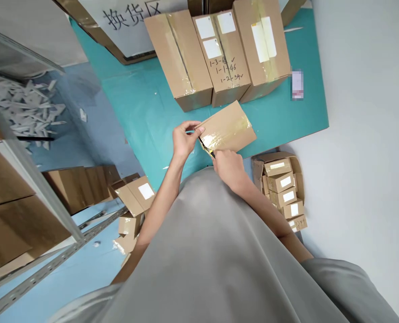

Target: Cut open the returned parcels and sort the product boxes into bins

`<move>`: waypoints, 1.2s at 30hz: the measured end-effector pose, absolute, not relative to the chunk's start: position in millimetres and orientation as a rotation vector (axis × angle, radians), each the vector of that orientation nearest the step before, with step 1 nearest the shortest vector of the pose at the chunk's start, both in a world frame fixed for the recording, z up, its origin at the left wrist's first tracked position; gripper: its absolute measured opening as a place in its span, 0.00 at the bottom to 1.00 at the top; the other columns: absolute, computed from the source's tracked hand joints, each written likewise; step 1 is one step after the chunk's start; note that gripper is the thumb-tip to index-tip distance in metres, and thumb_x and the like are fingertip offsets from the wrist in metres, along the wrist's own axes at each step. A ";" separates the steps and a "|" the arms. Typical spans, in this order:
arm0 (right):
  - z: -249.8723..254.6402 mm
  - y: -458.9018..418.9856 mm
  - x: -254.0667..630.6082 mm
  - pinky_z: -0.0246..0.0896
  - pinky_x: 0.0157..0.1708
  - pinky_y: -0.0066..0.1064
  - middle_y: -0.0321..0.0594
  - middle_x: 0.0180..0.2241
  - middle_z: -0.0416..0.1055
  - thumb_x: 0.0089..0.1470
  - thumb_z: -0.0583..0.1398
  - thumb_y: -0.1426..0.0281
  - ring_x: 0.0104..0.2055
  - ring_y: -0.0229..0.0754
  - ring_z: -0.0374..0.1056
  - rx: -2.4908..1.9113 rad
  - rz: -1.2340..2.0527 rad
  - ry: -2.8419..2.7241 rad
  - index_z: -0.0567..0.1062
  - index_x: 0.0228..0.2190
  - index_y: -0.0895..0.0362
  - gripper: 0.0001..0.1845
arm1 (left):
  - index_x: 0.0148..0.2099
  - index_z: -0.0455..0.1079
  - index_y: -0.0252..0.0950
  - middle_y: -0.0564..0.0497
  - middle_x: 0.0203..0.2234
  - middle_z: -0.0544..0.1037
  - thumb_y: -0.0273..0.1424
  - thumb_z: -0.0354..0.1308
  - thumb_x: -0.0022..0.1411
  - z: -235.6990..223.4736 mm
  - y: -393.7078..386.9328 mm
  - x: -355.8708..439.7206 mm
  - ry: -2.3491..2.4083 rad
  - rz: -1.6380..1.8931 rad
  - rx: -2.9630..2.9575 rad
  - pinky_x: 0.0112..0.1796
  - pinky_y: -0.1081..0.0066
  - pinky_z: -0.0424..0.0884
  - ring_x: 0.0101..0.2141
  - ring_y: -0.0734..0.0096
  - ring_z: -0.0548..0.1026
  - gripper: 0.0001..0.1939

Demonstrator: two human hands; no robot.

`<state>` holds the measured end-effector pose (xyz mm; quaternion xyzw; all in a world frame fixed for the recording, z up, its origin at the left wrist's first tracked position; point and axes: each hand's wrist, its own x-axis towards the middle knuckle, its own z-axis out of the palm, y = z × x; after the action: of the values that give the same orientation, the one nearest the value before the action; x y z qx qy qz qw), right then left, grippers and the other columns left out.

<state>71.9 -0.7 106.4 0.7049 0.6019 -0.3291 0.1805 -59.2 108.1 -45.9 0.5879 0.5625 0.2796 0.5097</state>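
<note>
The left hand [185, 140] pinches the near-left corner of a small cardboard box [231, 128], with its thumb on the upper side and its fingers bent around the edge. The right hand [229, 167] is closed around a yellow-and-black cutter [210, 151], whose front end lies against the box's short left edge, just below the left thumb. Shiny tape [239, 131] runs across the top of this box, which sits between the hands and reaches away from them to the right, over the near part of a teal tabletop [135, 116].

Directly beyond the hands, three taller taped cartons stand side by side: a left carton [186, 63] with no label in sight, a middle carton [233, 56] with three white labels and handwritten numbers, and a right carton [246, 40] with white labels under tape. Farther off and left of them is a white sign [128, 38] with large black characters. To the right of the hands, below the tabletop edge, an open carton [299, 175] holds a stack of small labelled boxes [282, 183]. Well to the left are a heap of white pieces [24, 107] and a metal shelf [38, 184] bearing brown boxes [7, 229].
</note>
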 end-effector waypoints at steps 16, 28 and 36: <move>133.9 -7.9 174.1 0.70 0.47 0.38 0.52 0.47 0.87 0.81 0.51 0.60 0.48 0.59 0.84 2.052 -0.999 1.803 0.77 0.65 0.54 0.23 | 0.56 0.81 0.40 0.41 0.56 0.86 0.47 0.66 0.71 -26.2 86.5 -40.5 1.612 0.728 1.438 0.59 0.54 0.80 0.58 0.51 0.83 0.20; 71.8 23.7 264.9 0.69 0.55 0.40 0.56 0.60 0.81 0.78 0.47 0.66 0.58 0.58 0.79 2.318 -0.946 1.868 0.75 0.68 0.59 0.28 | 0.66 0.77 0.51 0.48 0.73 0.74 0.46 0.54 0.81 6.6 58.5 76.9 1.360 0.559 1.892 0.80 0.37 0.45 0.80 0.49 0.57 0.20; 65.2 29.6 263.0 0.71 0.59 0.42 0.54 0.66 0.79 0.76 0.48 0.68 0.60 0.58 0.79 2.159 -1.037 1.878 0.63 0.78 0.60 0.34 | 0.64 0.78 0.47 0.44 0.71 0.76 0.46 0.52 0.82 -5.3 54.8 85.1 1.464 0.589 1.884 0.80 0.36 0.46 0.80 0.47 0.59 0.19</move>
<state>263.0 29.6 65.2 0.7084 0.6164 -0.3404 0.0490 85.1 54.8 -5.3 0.7223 0.5612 0.2257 0.3352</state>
